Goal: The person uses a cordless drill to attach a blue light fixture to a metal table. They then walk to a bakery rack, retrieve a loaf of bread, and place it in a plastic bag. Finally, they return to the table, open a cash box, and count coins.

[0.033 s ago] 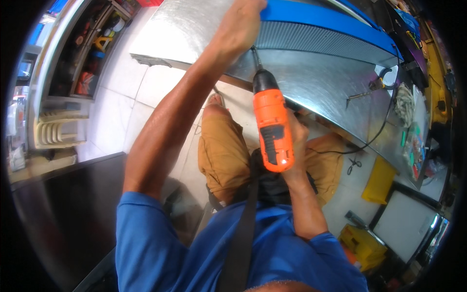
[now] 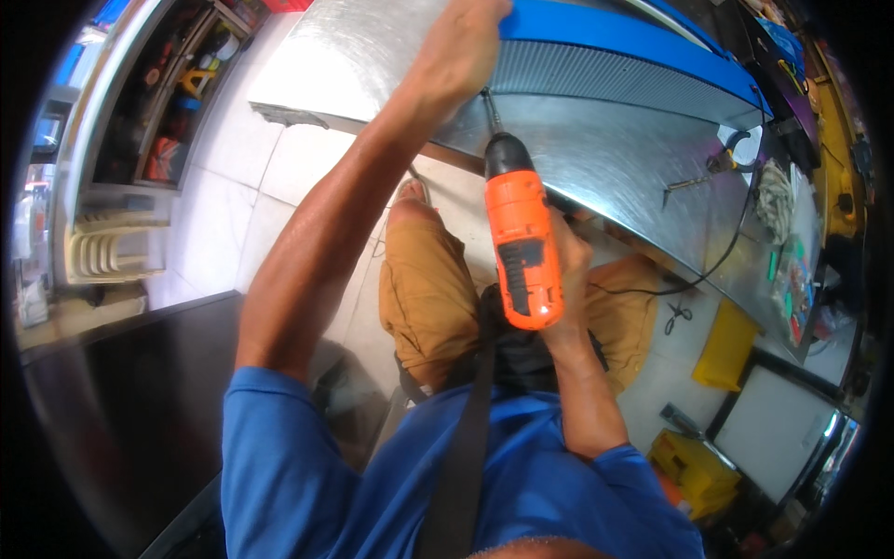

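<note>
An orange and black power drill [image 2: 523, 242] points away from me over the near edge of a metal table. My right hand [image 2: 568, 256] is closed round its grip, mostly hidden behind the drill body. A long thin bit [image 2: 492, 110] runs from the black chuck to the near left end of a blue housing [image 2: 596, 28] with a grey ribbed side [image 2: 605, 79]. At that same end my left hand [image 2: 463, 47] is closed on the housing; its fingertips are partly hidden. Whether the bit sits in a screw is too small to tell.
The metal table [image 2: 615, 154] carries a long-nosed tool [image 2: 694, 182], a black cable [image 2: 736, 238] and a rag [image 2: 775, 203]. On the floor at right are scissors [image 2: 678, 319], a yellow box [image 2: 694, 470] and a white panel [image 2: 775, 433]. A dark flat panel [image 2: 130, 401] stands at left.
</note>
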Demonstrator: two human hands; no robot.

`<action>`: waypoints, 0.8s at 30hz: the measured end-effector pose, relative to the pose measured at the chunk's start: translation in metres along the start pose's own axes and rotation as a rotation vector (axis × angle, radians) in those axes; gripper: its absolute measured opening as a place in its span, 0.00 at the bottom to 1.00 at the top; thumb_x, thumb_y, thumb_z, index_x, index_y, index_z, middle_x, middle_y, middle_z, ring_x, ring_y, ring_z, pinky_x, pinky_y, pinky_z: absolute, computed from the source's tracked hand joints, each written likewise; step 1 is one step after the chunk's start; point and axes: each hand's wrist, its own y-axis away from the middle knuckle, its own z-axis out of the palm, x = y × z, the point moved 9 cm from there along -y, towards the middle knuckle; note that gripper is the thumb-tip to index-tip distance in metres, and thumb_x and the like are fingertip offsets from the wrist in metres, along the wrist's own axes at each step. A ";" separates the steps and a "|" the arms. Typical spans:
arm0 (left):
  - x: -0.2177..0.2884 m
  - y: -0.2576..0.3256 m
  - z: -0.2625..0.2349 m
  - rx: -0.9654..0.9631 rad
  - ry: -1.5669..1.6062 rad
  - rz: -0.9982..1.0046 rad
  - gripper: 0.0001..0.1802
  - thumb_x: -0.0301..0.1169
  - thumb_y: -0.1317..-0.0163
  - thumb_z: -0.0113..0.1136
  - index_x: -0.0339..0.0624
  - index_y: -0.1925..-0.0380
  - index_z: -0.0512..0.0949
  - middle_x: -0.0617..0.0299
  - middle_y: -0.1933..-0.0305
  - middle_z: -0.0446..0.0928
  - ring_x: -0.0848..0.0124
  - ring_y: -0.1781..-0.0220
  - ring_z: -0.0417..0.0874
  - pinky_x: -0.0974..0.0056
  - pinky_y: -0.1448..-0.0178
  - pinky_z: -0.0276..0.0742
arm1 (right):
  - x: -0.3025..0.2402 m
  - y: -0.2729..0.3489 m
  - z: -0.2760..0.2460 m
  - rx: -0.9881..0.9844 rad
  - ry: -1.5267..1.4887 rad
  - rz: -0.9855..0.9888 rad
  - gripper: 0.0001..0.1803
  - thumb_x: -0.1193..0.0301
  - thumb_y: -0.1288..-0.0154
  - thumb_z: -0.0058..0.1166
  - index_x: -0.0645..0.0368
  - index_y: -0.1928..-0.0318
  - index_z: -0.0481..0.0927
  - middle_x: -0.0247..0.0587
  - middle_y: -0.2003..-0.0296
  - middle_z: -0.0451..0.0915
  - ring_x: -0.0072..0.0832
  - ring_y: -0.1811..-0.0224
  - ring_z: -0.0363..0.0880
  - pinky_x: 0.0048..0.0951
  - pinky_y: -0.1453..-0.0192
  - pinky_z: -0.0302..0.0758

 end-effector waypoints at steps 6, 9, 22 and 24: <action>0.015 0.005 0.000 -0.033 -0.019 0.014 0.21 0.36 0.29 0.41 0.32 0.48 0.75 0.51 0.51 0.77 0.64 0.45 0.74 0.61 0.36 0.65 | 0.006 0.001 0.000 -0.005 0.010 0.117 0.13 0.79 0.45 0.65 0.64 0.59 0.79 0.44 0.70 0.84 0.32 0.72 0.84 0.31 0.66 0.78; 0.006 0.000 0.002 -0.005 -0.007 -0.047 0.21 0.37 0.29 0.42 0.32 0.48 0.75 0.51 0.51 0.77 0.65 0.46 0.74 0.61 0.36 0.65 | 0.007 0.000 -0.002 -0.006 0.035 0.117 0.06 0.80 0.36 0.57 0.63 0.58 0.80 0.31 0.72 0.81 0.16 0.73 0.77 0.21 0.68 0.75; 0.002 0.009 0.004 -0.047 -0.053 -0.187 0.28 0.44 0.27 0.34 0.39 0.38 0.71 0.46 0.48 0.76 0.63 0.48 0.77 0.56 0.39 0.70 | -0.012 -0.003 -0.002 -0.009 0.205 -0.042 0.10 0.81 0.38 0.56 0.63 0.56 0.80 0.36 0.71 0.82 0.22 0.73 0.80 0.24 0.66 0.76; 0.001 0.004 -0.001 -0.037 -0.092 -0.113 0.28 0.44 0.27 0.35 0.38 0.38 0.71 0.46 0.47 0.75 0.63 0.47 0.76 0.56 0.38 0.69 | -0.013 -0.003 -0.002 -0.015 0.223 -0.052 0.11 0.81 0.39 0.56 0.63 0.55 0.80 0.38 0.71 0.82 0.24 0.73 0.80 0.25 0.66 0.77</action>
